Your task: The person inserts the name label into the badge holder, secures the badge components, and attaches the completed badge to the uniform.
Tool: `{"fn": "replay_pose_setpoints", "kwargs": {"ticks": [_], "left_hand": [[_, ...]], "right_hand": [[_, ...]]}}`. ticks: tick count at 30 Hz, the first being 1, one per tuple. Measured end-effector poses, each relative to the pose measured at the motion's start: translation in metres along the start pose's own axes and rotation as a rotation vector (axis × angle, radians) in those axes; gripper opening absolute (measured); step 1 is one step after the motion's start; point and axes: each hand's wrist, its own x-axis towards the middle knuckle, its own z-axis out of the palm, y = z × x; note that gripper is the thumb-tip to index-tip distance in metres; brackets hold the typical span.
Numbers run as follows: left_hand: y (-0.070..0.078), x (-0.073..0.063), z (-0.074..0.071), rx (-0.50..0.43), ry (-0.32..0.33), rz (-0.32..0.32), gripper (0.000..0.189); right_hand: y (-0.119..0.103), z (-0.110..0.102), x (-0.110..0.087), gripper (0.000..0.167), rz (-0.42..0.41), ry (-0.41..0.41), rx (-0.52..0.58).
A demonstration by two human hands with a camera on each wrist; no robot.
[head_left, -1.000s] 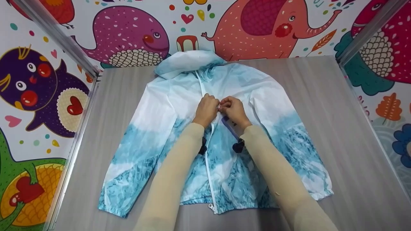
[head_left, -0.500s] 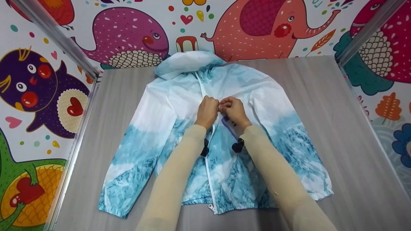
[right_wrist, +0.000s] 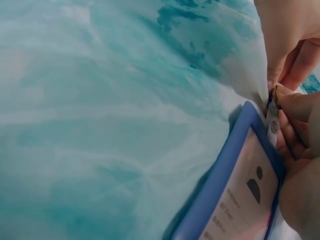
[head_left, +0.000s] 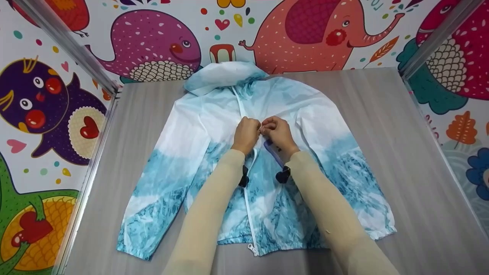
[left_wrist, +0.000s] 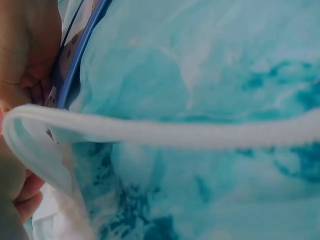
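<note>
A white-and-teal hooded jacket (head_left: 317, 110) lies spread front up, sleeves out to both sides. At its chest my left hand (head_left: 245, 133) pinches the cloth by the zipper edge (left_wrist: 175, 132), which bends up in a loop in the left wrist view. Close against it, my right hand (head_left: 280, 133) pinches the small metal clip (right_wrist: 274, 107) of a badge holder, at the pinched cloth. The blue-framed badge holder (right_wrist: 245, 185) hangs below on a clear snap strap, over the jacket front. Fingers hide whether the clip's teeth have the cloth between them.
The jacket rests on a grey wood-grain table (head_left: 424, 191). Its zipper pull (head_left: 251, 248) lies at the bottom hem. Cartoon-printed panels (head_left: 225, 38) with metal edge rails (head_left: 86, 152) stand at the back and sides. Black wrist cameras (head_left: 283, 175) hang under both forearms.
My left hand has shifted very slightly, staying beside the right. The right hand keeps its pinch on the clip, and the jacket lies as before.
</note>
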Motion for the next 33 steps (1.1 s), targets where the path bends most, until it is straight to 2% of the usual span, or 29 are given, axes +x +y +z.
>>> {"fn": "replay_pose_setpoints", "kwargs": {"ticks": [13,18,25,33], "left_hand": [[-0.0056,-0.0006,-0.0006,-0.015,-0.011,-0.003,0.008],[-0.0058,-0.0009,-0.0017,0.001,0.006,0.008,0.008],[-0.0027,0.0007,-0.0031,0.054,-0.002,0.057,0.012],[-0.0028,-0.0012,0.0004,0.049,-0.002,0.039,0.015]], "right_hand": [[-0.0001,0.0018,-0.0006,0.015,0.005,-0.017,-0.001],[0.0006,0.0021,-0.0006,0.014,-0.011,-0.027,-0.015],[0.0015,0.0034,-0.0010,0.014,-0.036,0.012,-0.010],[0.0015,0.0062,-0.0035,0.016,-0.012,0.039,0.021]]}}
